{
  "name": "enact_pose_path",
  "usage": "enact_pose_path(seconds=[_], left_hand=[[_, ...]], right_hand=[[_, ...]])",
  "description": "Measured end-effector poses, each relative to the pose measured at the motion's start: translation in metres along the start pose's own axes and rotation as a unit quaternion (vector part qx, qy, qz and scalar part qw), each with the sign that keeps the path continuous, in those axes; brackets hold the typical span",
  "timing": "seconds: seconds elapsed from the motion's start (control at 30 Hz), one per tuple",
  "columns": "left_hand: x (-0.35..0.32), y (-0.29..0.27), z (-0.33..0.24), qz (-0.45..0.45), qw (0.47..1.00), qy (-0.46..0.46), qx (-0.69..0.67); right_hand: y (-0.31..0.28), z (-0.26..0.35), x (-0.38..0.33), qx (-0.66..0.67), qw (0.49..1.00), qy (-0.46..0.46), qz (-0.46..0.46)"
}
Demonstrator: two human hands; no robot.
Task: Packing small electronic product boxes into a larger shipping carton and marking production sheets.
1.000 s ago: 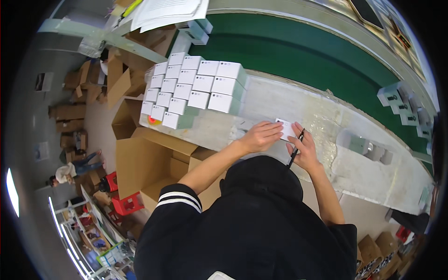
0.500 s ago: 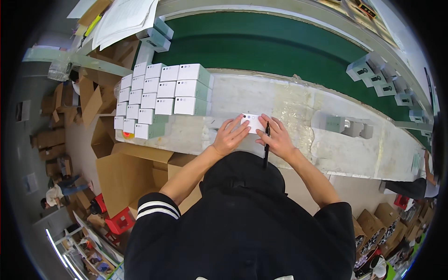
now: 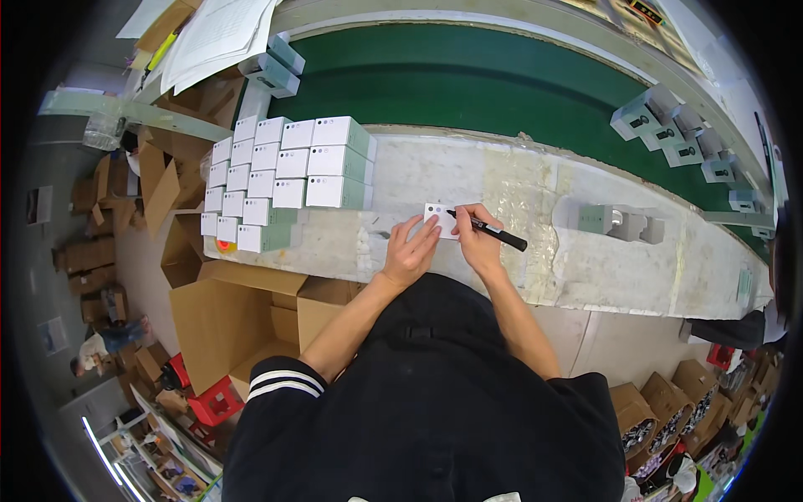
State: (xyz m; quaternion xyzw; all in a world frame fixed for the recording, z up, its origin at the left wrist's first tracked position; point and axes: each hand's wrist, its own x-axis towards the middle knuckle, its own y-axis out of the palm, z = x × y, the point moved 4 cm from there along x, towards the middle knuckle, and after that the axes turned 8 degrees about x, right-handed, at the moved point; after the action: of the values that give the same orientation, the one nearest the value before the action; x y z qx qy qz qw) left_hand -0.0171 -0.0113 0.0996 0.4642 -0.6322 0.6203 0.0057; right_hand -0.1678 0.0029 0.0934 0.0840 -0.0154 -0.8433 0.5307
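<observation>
A small white-topped box [image 3: 434, 208] with a row of dots on its face is on the worktable in front of me. My left hand [image 3: 408, 253] grips its left side, with fingers reaching over the top. My right hand [image 3: 478, 246] is closed round a black marker pen [image 3: 505, 235]. The pen slants, its tip end at the box's upper right and its rear end pointing right. The fingers hide part of the box. To the left stand stacked white and pale green boxes [image 3: 335, 161] in several rows.
Beyond the worktable [image 3: 519, 188] runs a green conveyor belt [image 3: 468, 79], with more small boxes [image 3: 661, 134] at its right. An opened box [image 3: 598, 219] lies on the table's right. A large open carton [image 3: 222, 322] stands below the table's left edge; papers [image 3: 217, 42] hang upper left.
My right hand has turned the marker from upright to slanting, its tip end now at the box. The left hand still holds the box, and the view has shifted slightly.
</observation>
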Motion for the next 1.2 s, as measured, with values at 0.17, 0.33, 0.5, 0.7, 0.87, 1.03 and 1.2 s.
enact_pose_path(seconds=[0.17, 0.33, 0.5, 0.7, 0.87, 1.03, 1.2], left_hand=[[0.002, 0.004, -0.006, 0.004, 0.999, -0.043, 0.002], [0.014, 0.021, -0.019, 0.047, 0.989, -0.134, 0.045], [0.022, 0.038, -0.012, 0.109, 0.958, -0.264, 0.017], [0.035, 0.027, -0.022, 0.188, 0.939, -0.286, 0.037], [0.038, 0.026, -0.020, 0.183, 0.921, -0.343, 0.010], [0.039, 0.008, -0.010, 0.225, 0.907, -0.354, -0.020], [0.021, -0.036, 0.020, 0.211, 0.870, -0.442, -0.050]], right_hand=[[0.004, -0.001, 0.008, -0.135, 0.987, -0.078, 0.029], [-0.014, 0.001, -0.005, 0.046, 0.997, 0.020, -0.056], [-0.057, 0.012, -0.018, 0.046, 0.986, -0.037, -0.157], [-0.088, 0.016, -0.017, -0.118, 0.965, -0.122, -0.198], [-0.137, 0.045, -0.015, -0.296, 0.868, -0.199, -0.346], [-0.204, 0.033, 0.002, -0.433, 0.777, -0.238, -0.391], [-0.231, 0.032, 0.003, -0.378, 0.818, -0.123, -0.416]])
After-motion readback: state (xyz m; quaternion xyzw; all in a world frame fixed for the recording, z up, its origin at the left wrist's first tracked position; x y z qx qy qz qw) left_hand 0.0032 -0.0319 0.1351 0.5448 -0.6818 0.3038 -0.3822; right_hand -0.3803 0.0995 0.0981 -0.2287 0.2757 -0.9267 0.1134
